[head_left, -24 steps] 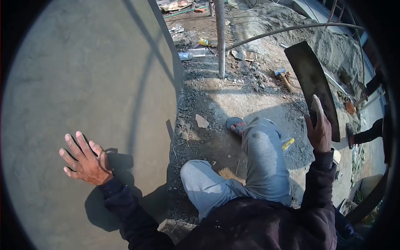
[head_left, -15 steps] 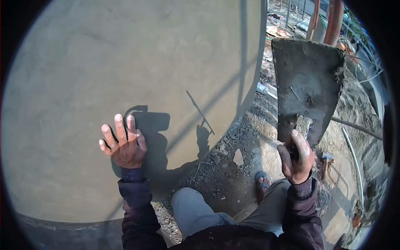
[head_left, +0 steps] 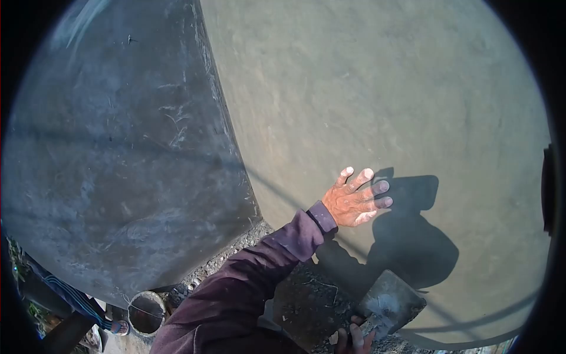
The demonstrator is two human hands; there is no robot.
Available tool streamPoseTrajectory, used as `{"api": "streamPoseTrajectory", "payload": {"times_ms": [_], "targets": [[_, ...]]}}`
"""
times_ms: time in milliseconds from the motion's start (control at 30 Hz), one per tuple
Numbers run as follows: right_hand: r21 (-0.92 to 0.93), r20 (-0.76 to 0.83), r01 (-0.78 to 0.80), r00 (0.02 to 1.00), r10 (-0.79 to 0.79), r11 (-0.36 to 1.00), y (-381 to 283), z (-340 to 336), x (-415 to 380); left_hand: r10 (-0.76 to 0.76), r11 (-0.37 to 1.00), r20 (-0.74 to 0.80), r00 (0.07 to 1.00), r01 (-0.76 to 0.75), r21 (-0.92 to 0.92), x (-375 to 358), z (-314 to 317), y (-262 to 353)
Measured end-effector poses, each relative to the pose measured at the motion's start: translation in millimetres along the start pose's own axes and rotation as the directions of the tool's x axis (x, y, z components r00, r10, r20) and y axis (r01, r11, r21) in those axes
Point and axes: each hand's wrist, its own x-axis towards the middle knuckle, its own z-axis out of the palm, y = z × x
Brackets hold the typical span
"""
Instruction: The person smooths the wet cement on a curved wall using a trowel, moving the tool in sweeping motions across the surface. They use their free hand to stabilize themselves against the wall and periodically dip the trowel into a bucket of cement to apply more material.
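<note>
Head view: left hand (head_left: 355, 197) flat on the plastered wall (head_left: 377, 88), fingers spread, palm on the surface, grasping nothing. Wall face is smooth grey-green render, fine matte texture, faint trowel swirls; hand shadow falls just right of it. Purple sleeve (head_left: 259, 271) runs from near centre up to the wrist. Right hand (head_left: 354, 339) at near bottom edge, clenched on the handle of a trowel (head_left: 389, 304); blade is flat, roughly rectangular, crusted with grey mortar, held just off the wall's lower part. Left of the corner, a darker, scratched, rougher wall face (head_left: 118, 165). Gravel ground (head_left: 306, 295) at the wall foot. Round pipe opening (head_left: 145, 312) near left.
</note>
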Motion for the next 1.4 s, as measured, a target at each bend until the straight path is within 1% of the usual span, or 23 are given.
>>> {"api": "streamPoseTrajectory", "payload": {"times_ms": [67,167,267,333,400,467,500,567,600,700,767,833,933,967,1000,1033,1067,1100,1133,1167,1233,1333,1400], "targets": [[0.116,0.006,0.017,1.0,-0.018,0.993,5.5,-10.3,15.7,0.046,0.998,0.027,0.999,-0.047,0.036,-6.5,-1.1,-2.2],[0.109,-0.051,0.259,0.966,-0.255,0.96,35.9,-25.3,31.8,0.086,0.993,0.084,0.993,-0.092,0.075,4.2,-2.0,0.1],[0.262,-0.145,0.242,0.967,-0.21,0.934,25.8,-36.3,72.7,0.065,0.994,0.127,0.99,-0.075,0.081,2.7,-3.1,4.0],[0.414,-0.152,0.204,0.976,-0.153,0.887,17.7,-34.9,90.1,0.017,0.998,0.194,0.981,-0.029,0.057,3.3,-2.4,9.8],[0.42,-0.155,0.207,0.976,-0.155,0.883,3.7,-35.5,110.3,-0.035,0.999,0.241,0.97,0.039,-0.014,15.5,-25.6,18.0],[0.404,-0.163,0.223,0.972,-0.17,0.887,-11.8,-35.1,132.2,-0.193,0.978,0.293,0.936,0.206,-0.015,29.8,-71.1,33.2],[0.414,-0.112,0.209,0.978,-0.178,0.886,-15.9,-33.8,138.5,-0.264,0.959,0.316,0.911,0.284,-0.017,31.2,-94.5,42.9],[0.425,-0.012,0.169,0.983,-0.181,0.889,-22.2,-29.1,149.1,-0.583,0.783,0.028,0.812,0.571,-0.244,11.4,-134.2,80.9],[0.423,-0.027,0.251,0.964,-0.264,0.871,-17.6,-12.9,157.4,-0.572,0.761,0.077,0.817,0.563,-0.323,5.0,-154.4,101.5],[0.534,0.148,0.149,0.953,-0.265,0.832,-31.6,10.3,167.0,-0.544,0.691,0.13,0.829,0.531,-0.491,4.1,-173.5,135.1],[0.598,0.261,0.086,0.919,-0.295,0.797,-43.4,23.9,171.9,-0.637,0.727,0.014,0.771,0.606,-0.322,-8.0,-161.2,131.2],[0.549,0.266,0.141,0.905,-0.333,0.824,-58.4,36.3,176.8,-0.675,0.712,-0.044,0.736,0.635,-0.3,-12.3,-161.2,114.8],[0.34,0.541,0.322,0.701,-0.464,0.883,-67.1,17.4,183.6,-0.737,0.647,-0.027,0.675,0.694,-0.315,-29.6,-174.5,102.6],[0.406,0.592,0.395,0.574,-0.567,0.824,-73.4,-3.7,202.1,-0.795,0.56,0.07,0.603,0.773,-0.299,-32.9,-188.8,105.2],[0.559,0.403,0.26,0.745,-0.532,0.788,-81.1,-19.6,207.3,-0.822,0.53,0.069,0.566,0.803,-0.273,-46.1,-194.6,105.3],[0.503,0.055,0.461,0.827,-0.56,0.731,-72.7,-17.9,217.4,-0.848,0.496,0.069,0.525,0.834,-0.242,-58.0,-199.9,105.7],[0.079,-0.15,0.666,0.743,-0.652,0.742,-24.7,-3.9,216.8,-0.873,0.461,0.041,0.486,0.849,-0.257,-62.9,-209.3,106.2],[0.392,-0.193,0.285,0.955,-0.225,0.875,-8.0,-1.8,219.2,-0.884,0.451,0.032,0.466,0.869,-0.204,-73.0,-215.4,107.1],[-0.047,-0.332,0.499,0.809,-0.484,0.866,19.0,-11.8,241.0,-0.882,0.459,0.009,0.472,0.863,-0.21,-78.9,-220.3,105.6],[-0.048,-0.473,0.327,0.825,-0.31,0.944,30.2,-7.6,246.2,-0.876,0.473,-0.011,0.483,0.853,-0.223,-81.8,-224.4,104.9],[-0.028,-0.475,0.344,0.822,-0.315,0.939,68.5,-10.1,255.6,-0.867,0.498,-0.05,0.496,0.854,-0.151,-81.1,-230.8,105.9],[-0.464,-0.304,0.579,0.608,-0.734,0.671,105.7,-4.2,255.3,-0.805,0.593,-0.075,0.589,0.804,-0.046,-76.9,-231.4,101.2],[-0.342,-0.274,0.476,0.774,-0.57,0.81,108.5,-2.2,252.4,-0.82,0.571,-0.012,0.572,0.815,-0.097,-64.4,-235.4,106.3]]}}
